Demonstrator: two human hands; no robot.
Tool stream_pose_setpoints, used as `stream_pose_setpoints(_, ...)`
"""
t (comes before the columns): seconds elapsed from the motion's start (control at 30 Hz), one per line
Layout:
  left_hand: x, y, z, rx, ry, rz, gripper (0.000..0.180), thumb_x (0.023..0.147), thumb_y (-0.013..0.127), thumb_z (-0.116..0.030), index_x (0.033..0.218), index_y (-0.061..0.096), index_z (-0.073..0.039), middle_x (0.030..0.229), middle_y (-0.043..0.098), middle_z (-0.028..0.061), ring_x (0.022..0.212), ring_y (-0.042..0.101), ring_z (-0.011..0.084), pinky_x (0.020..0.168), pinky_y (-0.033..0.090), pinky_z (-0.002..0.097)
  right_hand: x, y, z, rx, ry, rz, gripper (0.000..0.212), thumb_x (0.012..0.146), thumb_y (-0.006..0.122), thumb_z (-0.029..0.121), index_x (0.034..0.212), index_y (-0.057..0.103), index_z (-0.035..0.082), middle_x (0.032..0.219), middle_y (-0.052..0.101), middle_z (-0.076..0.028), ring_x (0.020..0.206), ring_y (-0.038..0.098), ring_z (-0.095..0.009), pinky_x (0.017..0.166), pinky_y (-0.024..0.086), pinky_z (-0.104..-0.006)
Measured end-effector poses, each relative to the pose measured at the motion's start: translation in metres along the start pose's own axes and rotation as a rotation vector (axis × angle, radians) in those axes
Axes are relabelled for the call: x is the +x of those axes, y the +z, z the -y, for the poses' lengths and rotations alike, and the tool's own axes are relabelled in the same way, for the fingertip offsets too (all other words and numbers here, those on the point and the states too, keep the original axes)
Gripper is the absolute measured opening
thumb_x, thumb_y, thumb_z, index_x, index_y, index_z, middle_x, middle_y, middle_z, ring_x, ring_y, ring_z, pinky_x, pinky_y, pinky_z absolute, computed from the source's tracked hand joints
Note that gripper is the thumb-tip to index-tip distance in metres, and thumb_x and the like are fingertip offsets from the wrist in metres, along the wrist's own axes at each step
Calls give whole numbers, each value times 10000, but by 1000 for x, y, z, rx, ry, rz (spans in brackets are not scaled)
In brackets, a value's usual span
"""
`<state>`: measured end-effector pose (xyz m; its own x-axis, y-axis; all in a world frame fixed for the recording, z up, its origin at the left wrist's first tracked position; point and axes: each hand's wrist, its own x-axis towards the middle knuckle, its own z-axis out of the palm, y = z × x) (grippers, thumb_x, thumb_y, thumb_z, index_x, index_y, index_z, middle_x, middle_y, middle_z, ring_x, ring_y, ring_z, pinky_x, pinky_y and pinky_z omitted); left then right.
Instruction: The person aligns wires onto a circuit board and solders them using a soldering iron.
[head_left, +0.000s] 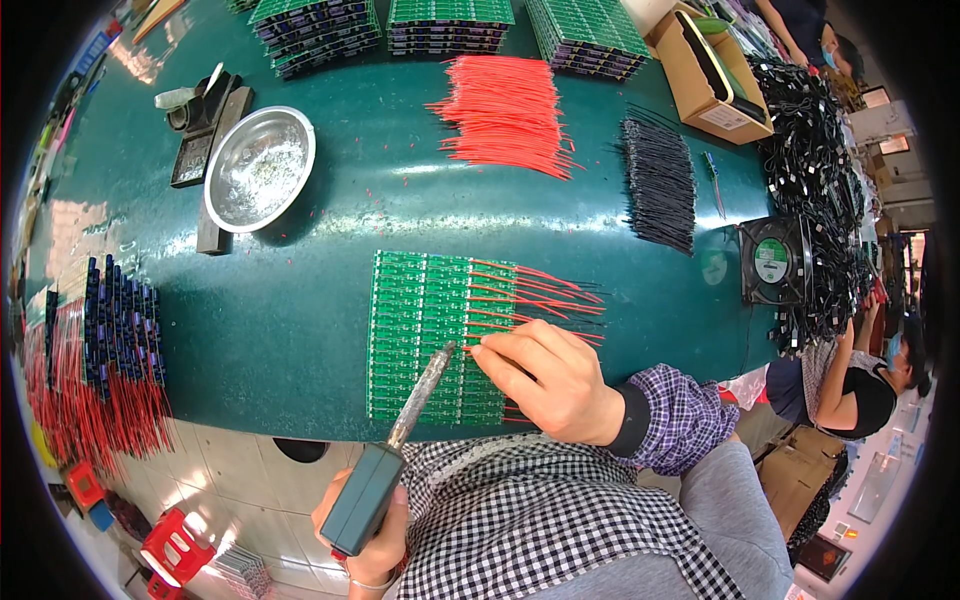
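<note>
Near the front edge of the green surface (pixel 300 330) lies a panel of green circuit boards (pixel 420 330), and both hands work on it. At its upper right, a run of red wires (pixel 545 295) already sticks out from the boards, fanning to the right; these rows look finished. My judgement is that the work stands roughly halfway down the panel, since the lower rows near the person show few or no wires. The right hand (pixel 550 375) pinches one red wire between thumb and finger and holds its end at a board. The left hand (pixel 375 535) is closed around the handle of a soldering iron (pixel 400 440), whose tip meets that same spot. Farther off wait a heap of loose red wires (pixel 505 115), a bundle of black wires (pixel 660 185), a steel bowl (pixel 260 168) and stacks of boards (pixel 450 22)
</note>
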<state>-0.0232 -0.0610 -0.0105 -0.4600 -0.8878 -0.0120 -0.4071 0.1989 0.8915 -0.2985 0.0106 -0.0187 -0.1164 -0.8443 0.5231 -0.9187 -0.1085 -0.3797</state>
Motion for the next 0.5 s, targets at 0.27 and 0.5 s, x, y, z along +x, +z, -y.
stream_pose_setpoints(0.27, -2, -2, 5, 45, 35, 40, 231, 664, 773, 38, 891, 728, 35, 842, 694, 146, 655, 665, 292, 590, 516, 358, 0, -1, 0, -16, -6, 2, 349, 685, 724, 57, 1015, 729, -58, 961, 700, -125, 763, 650, -225, 594, 531, -303)
stream_pose_setpoints(0.5, -2, -2, 0, 30, -34, 58, 215, 675, 774, 30, 884, 725, 35, 843, 696, 143, 662, 670, 291, 590, 519, 366, -1, 1, 1, -28, -12, 4, 353, 684, 725, 56, 1018, 726, -59, 964, 698, -128, 760, 643, -222, 589, 525, -300)
